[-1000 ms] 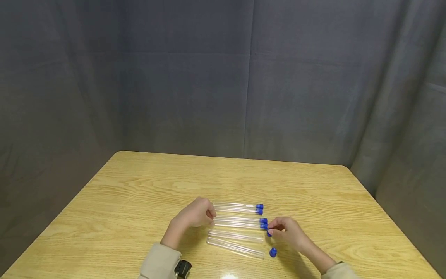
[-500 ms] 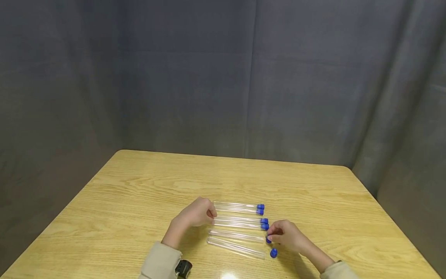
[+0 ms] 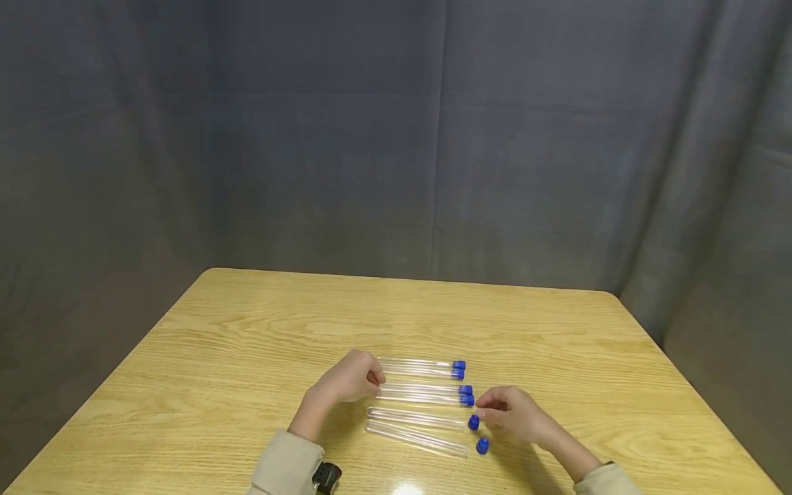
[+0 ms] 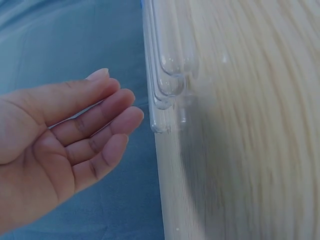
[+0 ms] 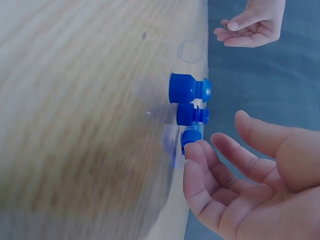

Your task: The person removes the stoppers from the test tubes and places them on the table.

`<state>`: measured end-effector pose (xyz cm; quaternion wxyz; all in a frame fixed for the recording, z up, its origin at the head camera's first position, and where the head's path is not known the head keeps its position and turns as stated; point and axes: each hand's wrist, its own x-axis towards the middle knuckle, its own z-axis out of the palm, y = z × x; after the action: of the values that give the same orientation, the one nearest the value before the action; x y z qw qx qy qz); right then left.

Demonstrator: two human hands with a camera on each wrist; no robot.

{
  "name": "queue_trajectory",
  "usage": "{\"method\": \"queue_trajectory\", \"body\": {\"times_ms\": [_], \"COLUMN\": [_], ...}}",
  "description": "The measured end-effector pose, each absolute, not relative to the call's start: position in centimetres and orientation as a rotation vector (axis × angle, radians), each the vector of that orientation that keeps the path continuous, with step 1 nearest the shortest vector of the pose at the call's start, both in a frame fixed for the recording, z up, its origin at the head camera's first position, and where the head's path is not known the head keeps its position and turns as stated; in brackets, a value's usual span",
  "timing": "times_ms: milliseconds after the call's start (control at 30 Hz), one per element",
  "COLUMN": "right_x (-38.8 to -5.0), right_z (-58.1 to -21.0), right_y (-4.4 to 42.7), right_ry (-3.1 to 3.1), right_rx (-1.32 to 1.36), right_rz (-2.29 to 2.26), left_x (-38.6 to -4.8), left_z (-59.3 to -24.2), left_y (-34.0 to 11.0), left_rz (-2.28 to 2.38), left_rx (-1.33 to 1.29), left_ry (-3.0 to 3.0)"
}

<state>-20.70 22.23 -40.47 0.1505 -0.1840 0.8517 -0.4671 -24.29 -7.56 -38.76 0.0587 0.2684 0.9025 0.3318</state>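
In the head view my left hand (image 3: 351,376) hovers by the rounded ends of the clear test tubes (image 3: 421,395). Its fingers are loosely bent around nothing, as the left wrist view shows. Two pairs of tubes lie with blue caps (image 3: 465,395) on their right ends. Nearer me are two uncapped tubes (image 3: 416,438), the front one slanted. Beside their right ends stand two loose blue caps, a farther cap (image 3: 474,422) and a nearer cap (image 3: 482,446). My right hand (image 3: 510,412) is just right of the farther cap. In the right wrist view its thumb is apart from the fingers, nothing between them.
The tubes and caps lie on a wood-grain table (image 3: 278,316). A grey curtain (image 3: 334,172) hangs behind it and at both sides. A black wristband (image 3: 326,476) is on my left wrist.
The farther loose cap, earlier at my right fingertips, has shifted slightly towards me and now stands free on the table. My right hand has let go of it. The left hand has stayed put.
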Motion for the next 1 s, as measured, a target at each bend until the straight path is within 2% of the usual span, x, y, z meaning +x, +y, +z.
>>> {"method": "queue_trajectory", "body": {"times_ms": [633, 1000], "right_x": [-21.6, -22.9], "right_z": [-39.8, -40.1], "right_y": [22.9, 22.9], "right_ry": [2.447, 2.360], "right_rx": [-0.497, -0.389], "right_rz": [-1.472, -1.570], "left_x": [-25.1, -25.4], "left_z": [-39.0, -39.4], "left_y": [-7.1, -7.0], "left_rz": [1.022, 1.012], "left_rx": [0.874, 0.849], "left_ry": [2.750, 2.739]}}
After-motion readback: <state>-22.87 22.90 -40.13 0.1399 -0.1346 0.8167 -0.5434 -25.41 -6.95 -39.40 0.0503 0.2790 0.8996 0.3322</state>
